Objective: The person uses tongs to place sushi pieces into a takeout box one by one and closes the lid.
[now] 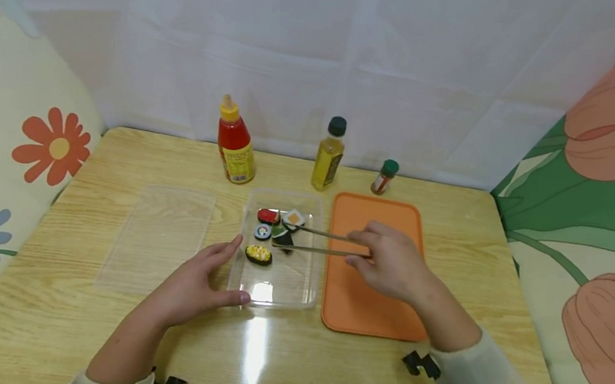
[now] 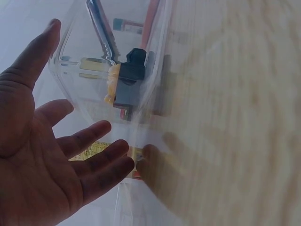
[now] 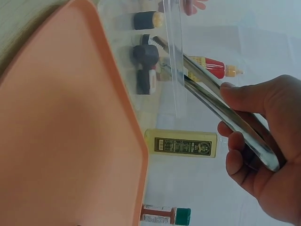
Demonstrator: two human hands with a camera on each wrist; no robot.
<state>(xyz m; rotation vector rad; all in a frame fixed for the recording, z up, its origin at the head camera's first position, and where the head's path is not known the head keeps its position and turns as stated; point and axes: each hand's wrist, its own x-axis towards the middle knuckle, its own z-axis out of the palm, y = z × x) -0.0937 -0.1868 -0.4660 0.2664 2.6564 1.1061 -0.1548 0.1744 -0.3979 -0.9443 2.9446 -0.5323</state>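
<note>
My right hand (image 1: 395, 265) grips metal tongs (image 3: 211, 101), which reach left into a clear plastic container (image 1: 290, 280). Their tips are apart, around or over a dark sushi piece with a green top (image 1: 283, 238); contact cannot be told. Around it in the container sit a red-topped sushi (image 1: 267, 216), a white roll with an orange centre (image 1: 294, 217), a small round roll (image 1: 262, 231) and a yellow-topped sushi (image 1: 259, 255). With thumb and fingers spread, my left hand (image 1: 193, 286) is at the container's left side, thumb by the front-left corner.
An orange tray (image 1: 370, 318) lies right of the container, under my right hand. A clear flat lid (image 1: 155, 239) lies to the left. Along the back stand a red sauce bottle (image 1: 236, 151), an oil bottle (image 1: 328, 160) and a small green-capped spice jar (image 1: 383, 178).
</note>
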